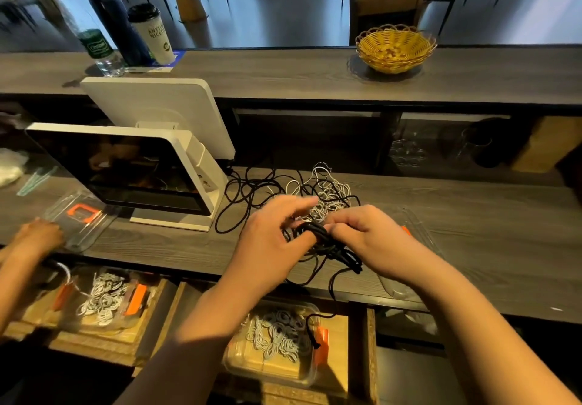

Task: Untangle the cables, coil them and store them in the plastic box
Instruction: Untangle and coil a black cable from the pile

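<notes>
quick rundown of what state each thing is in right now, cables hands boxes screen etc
black cable: partly coiled, held by both hands
left hand: loops round its thumb, fingers extended
right hand: pinching the coil
white cables: tangled on the counter
plastic box: open, coiled cables inside
screen: dark
coffee cup: lidded, upright

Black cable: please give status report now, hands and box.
Left hand and right hand both grip black cable, half coiled. Plastic box below, open. White cable tangle behind hands.
</notes>
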The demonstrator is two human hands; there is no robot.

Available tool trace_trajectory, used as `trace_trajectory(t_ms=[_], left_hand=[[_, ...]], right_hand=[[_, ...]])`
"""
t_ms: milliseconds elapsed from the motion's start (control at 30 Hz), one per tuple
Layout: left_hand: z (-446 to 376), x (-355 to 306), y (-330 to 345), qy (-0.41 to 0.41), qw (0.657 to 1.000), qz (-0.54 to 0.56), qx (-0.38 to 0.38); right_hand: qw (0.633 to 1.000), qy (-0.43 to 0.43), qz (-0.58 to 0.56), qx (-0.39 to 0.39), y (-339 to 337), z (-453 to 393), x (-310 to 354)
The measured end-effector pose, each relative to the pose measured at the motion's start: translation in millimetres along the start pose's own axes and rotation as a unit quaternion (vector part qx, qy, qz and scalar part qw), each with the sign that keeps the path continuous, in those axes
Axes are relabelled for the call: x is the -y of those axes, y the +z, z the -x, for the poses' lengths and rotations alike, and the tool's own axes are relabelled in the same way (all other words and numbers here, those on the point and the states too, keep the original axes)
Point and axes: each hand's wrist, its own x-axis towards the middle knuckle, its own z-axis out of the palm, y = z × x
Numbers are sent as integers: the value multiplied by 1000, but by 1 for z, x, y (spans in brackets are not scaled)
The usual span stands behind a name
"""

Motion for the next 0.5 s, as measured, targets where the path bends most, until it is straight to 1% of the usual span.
trace_trajectory(t_ms=[33, 100, 133, 200, 267, 300, 333, 400, 500], left_hand=[[1, -1, -1, -14, 999, 16, 26], [2, -4, -2, -45, 995, 75, 40], [2, -5, -3, -54, 993, 101, 33], [1, -5, -3, -59, 991, 124, -7], [-1, -2, -2, -69, 986, 139, -67], [-1, -2, -1, -81, 980, 156, -93], [-1, -2, 1, -92, 975, 173, -109], [1, -1, 6, -109, 969, 190, -118], [6, 3, 12, -135, 963, 204, -112]], right_hand=[[1000, -5, -4, 17, -3, 0, -1], [999, -8, -26, 42, -6, 0, -4], [997, -10, -52, 48, -7, 0, -5], [990, -9, -134, 44, -4, 1, -6], [976, -8, -218, 18, 5, 3, -6], [971, -16, -239, -9, 10, 5, -6], [971, -28, -234, -48, 16, 7, -7], [974, -48, -190, -116, 25, 7, -11], [973, -65, -161, -153, 32, 5, -17]])
